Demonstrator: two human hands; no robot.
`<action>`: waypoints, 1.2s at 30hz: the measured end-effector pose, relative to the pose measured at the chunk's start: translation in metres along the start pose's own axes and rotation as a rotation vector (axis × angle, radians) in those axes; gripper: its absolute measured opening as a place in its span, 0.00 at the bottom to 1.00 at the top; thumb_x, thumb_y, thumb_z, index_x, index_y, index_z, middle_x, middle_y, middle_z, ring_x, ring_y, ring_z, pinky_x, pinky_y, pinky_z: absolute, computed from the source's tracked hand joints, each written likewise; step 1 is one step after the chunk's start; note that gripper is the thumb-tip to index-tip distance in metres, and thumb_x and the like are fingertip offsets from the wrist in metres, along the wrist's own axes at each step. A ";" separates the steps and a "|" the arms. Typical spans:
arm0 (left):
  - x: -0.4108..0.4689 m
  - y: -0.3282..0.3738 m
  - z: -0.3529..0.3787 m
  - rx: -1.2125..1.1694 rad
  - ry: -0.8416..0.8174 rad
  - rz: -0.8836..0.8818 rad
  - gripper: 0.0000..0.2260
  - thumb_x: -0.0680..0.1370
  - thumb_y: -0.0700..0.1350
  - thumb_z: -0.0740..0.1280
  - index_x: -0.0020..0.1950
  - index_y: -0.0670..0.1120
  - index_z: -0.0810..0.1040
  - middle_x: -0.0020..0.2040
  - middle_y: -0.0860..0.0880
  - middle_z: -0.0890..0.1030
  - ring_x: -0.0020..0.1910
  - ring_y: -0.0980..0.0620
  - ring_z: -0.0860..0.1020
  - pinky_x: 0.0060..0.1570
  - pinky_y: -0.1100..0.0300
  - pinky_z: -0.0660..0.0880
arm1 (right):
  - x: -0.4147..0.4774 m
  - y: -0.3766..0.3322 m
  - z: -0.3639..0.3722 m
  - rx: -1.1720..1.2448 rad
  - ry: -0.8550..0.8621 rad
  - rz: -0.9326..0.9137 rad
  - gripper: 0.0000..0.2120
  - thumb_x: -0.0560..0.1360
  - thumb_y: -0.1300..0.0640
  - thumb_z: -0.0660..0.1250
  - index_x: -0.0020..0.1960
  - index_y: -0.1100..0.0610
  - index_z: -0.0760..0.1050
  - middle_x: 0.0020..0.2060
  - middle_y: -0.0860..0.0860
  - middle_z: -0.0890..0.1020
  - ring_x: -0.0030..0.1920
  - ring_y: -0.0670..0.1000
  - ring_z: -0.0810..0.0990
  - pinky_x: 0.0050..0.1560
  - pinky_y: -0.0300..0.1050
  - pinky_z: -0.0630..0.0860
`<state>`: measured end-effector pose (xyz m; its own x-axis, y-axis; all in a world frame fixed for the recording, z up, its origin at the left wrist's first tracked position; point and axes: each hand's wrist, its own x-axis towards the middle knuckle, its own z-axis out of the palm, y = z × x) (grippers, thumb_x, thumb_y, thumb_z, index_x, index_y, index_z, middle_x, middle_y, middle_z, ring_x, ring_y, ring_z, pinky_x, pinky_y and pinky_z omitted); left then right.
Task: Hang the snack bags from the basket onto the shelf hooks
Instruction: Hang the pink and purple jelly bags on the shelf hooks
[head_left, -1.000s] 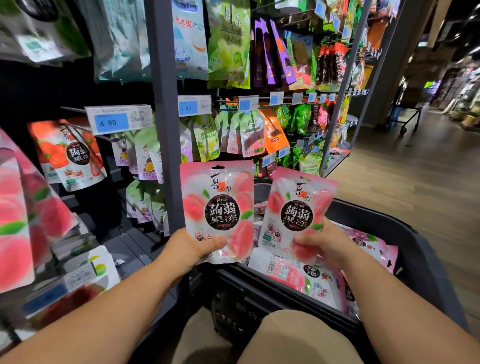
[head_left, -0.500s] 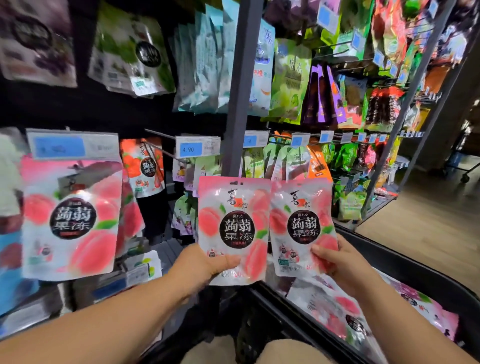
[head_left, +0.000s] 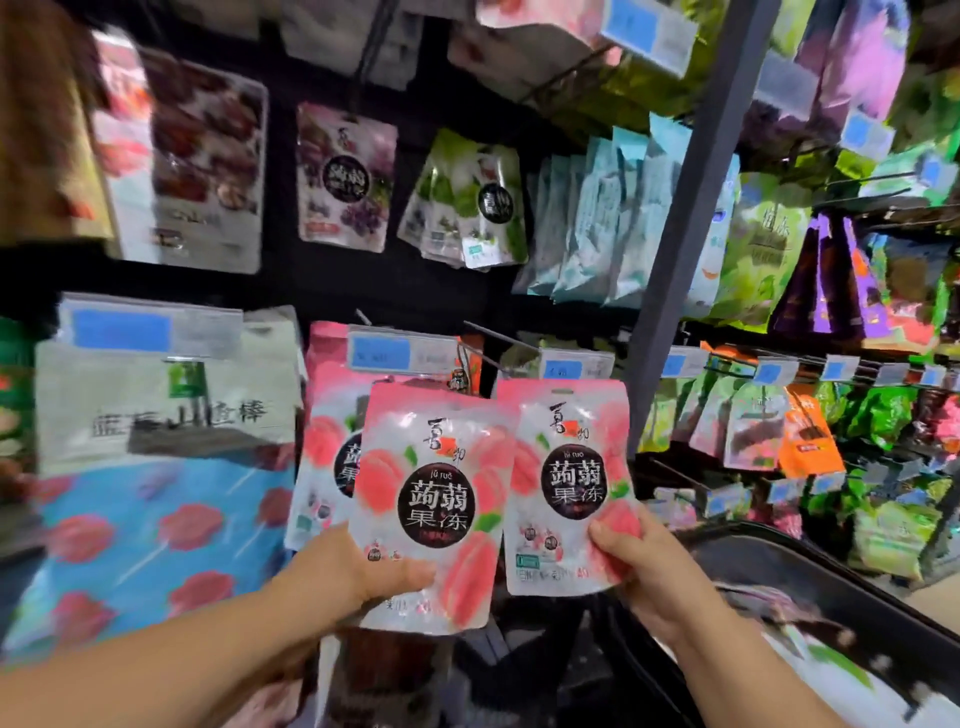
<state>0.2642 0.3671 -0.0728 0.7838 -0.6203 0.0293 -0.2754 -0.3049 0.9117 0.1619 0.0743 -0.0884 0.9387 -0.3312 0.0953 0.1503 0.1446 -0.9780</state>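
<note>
Facing stocked shelf hooks (head_left: 498, 336), left hand (head_left: 358, 571) pinches the left peach bag (head_left: 431, 509), right hand (head_left: 654, 577) pinches the right peach bag (head_left: 569, 483)

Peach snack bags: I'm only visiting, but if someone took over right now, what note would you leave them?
The left hand grips one peach bag by its lower part; the right hand grips a second peach bag likewise.
Both are held upright before the hanging peach bags under a blue price tag.
Neither is on a hook yet.
The basket, lower right, holds more bags, blurred.
Left: hang these two, then the rest.
</note>
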 end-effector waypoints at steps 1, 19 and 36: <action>-0.007 -0.004 -0.012 -0.007 0.031 0.005 0.23 0.53 0.68 0.79 0.34 0.51 0.82 0.27 0.52 0.79 0.27 0.58 0.73 0.33 0.66 0.70 | 0.008 0.004 0.015 0.004 -0.029 0.011 0.51 0.42 0.49 0.88 0.61 0.63 0.74 0.51 0.62 0.84 0.46 0.58 0.85 0.44 0.51 0.83; -0.057 -0.047 -0.094 -0.226 0.069 -0.067 0.35 0.48 0.62 0.84 0.50 0.47 0.84 0.35 0.53 0.82 0.29 0.57 0.77 0.32 0.66 0.72 | 0.045 0.044 0.109 0.001 -0.158 0.078 0.48 0.51 0.49 0.87 0.65 0.65 0.73 0.57 0.65 0.82 0.57 0.66 0.81 0.57 0.62 0.79; -0.038 -0.055 -0.100 -0.249 0.102 -0.051 0.20 0.66 0.46 0.80 0.55 0.47 0.81 0.36 0.57 0.84 0.33 0.61 0.79 0.33 0.68 0.72 | 0.039 0.036 0.149 -0.035 -0.073 0.056 0.11 0.75 0.68 0.67 0.57 0.63 0.77 0.49 0.62 0.85 0.46 0.59 0.86 0.42 0.50 0.83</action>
<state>0.3052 0.4800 -0.0832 0.8487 -0.5287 0.0105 -0.0987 -0.1389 0.9854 0.2499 0.2060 -0.0924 0.9658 -0.2541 0.0524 0.0873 0.1279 -0.9879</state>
